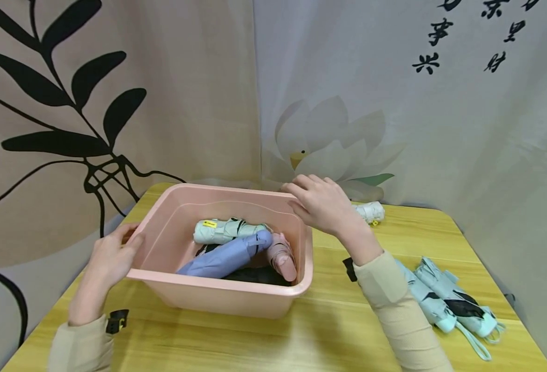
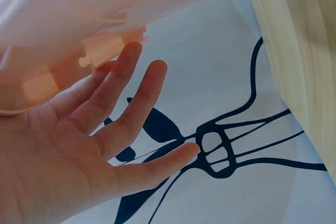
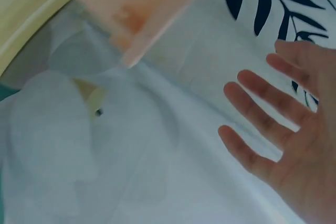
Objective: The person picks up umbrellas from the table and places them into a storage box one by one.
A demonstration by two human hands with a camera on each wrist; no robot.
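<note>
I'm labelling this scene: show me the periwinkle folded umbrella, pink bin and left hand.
Periwinkle folded umbrella (image 1: 229, 257), head view, wrapped canopy.
Pink bin (image 1: 217, 300), head view, front wall.
Left hand (image 1: 112, 256), head view, its back.

Pink tub (image 1: 217, 299) is looking like smooth, slightly shiny plastic. Blue umbrella (image 1: 227, 257) inside it is showing matt cloth, table (image 1: 348, 341) under it is showing smooth wood grain. Half-hidden white bundle (image 1: 370, 212) right of it is maybe showing crinkled cloth.

curtain (image 1: 459, 113): 事, 兴, 里, 财 | umbrella (image 1: 230, 231), yellow label (image 1: 209, 223): unreadable
</note>
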